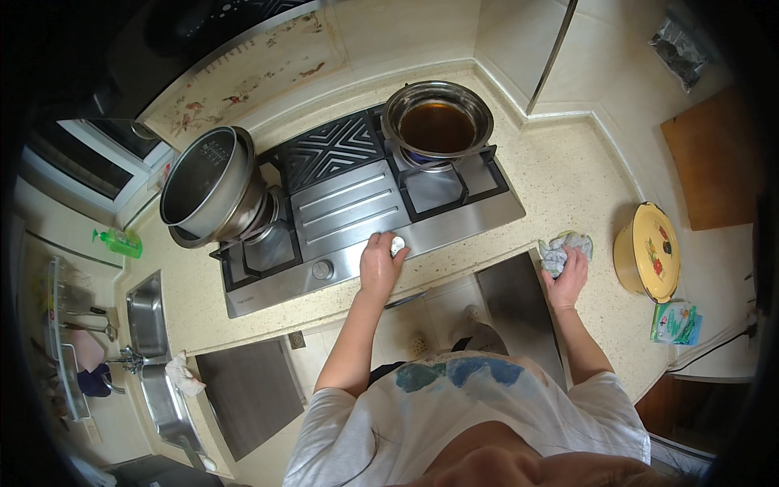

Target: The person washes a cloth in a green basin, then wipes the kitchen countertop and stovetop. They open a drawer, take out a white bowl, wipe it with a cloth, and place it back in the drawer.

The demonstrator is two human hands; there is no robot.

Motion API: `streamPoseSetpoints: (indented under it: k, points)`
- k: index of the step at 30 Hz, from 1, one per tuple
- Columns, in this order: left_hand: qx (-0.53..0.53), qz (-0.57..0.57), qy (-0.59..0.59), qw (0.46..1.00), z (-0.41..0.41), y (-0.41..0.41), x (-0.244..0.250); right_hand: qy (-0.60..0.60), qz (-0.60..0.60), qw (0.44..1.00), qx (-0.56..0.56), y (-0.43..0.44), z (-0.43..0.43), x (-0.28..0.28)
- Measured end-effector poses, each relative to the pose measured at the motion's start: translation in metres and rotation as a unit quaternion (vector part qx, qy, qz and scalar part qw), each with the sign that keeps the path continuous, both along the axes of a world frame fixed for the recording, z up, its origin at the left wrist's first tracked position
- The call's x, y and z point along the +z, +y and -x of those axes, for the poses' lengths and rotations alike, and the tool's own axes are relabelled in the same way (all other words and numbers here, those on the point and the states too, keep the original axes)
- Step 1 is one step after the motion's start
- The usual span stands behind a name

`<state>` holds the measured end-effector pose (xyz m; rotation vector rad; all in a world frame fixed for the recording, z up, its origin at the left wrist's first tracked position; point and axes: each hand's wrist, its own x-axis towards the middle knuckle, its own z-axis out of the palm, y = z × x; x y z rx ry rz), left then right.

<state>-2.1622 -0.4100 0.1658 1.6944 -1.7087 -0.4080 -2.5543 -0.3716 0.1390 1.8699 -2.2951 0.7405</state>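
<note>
My left hand (380,265) has its fingers around the right control knob (397,245) of the stainless steel gas cooktop (347,213). My right hand (567,281) rests on a crumpled patterned cloth (575,242) on the speckled countertop, right of the cooktop. A metal bowl (482,125) holding dark brown liquid sits over the right burner, and a bluish glow shows beneath it. Over the left burner stands a metal pot (243,213) with a grey inner pot (201,176) tilted on top of it. The left control knob (322,269) is untouched.
A yellow lidded enamel pot (646,252) and a green packet (674,322) are at the right. A wooden board (709,161) leans on the wall. At the left are a green pump bottle (118,242), a double sink (148,313), a light cloth (184,373) and a utensil rack (56,341).
</note>
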Motion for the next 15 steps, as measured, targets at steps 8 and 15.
streamPoseSetpoints:
  k: [8, 15]
  points:
    - [0.007, -0.017, -0.010, 1.000, -0.002, 0.002, -0.002, -0.002, 0.054, 0.999, -0.002, -0.008, 0.010, -0.010]
    - [0.030, 0.001, -0.021, 0.999, 0.003, 0.002, 0.006, -0.459, 0.002, 0.858, 0.232, -0.022, -0.081, 0.051]
